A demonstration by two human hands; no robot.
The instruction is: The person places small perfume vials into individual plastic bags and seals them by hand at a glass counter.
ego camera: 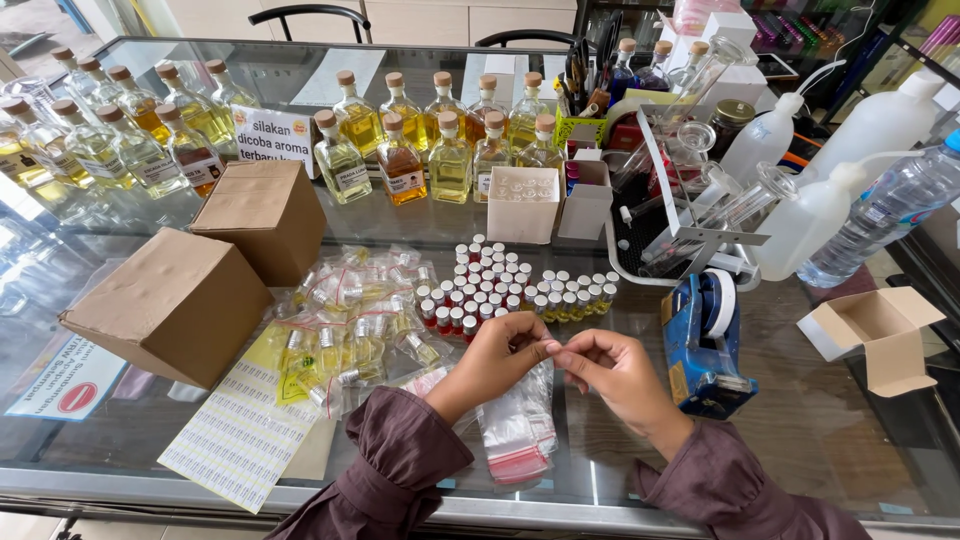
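Glass counter (800,420): tiny label (551,345) pinched between both hands (560,365).

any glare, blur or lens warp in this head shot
Head view: daylight glare washes the glass counter at left; wide-angle warp bends its front edge and the plastic bottles at right; left hand, right hand and small vials stay sharp.

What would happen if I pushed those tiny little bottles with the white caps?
The small white-capped glass vials stand upright, narrow and packed close, so a push would probably tip several like dominoes. They look round, so fallen ones would likely roll across the smooth glass tabletop. They seem light, yet breakable.
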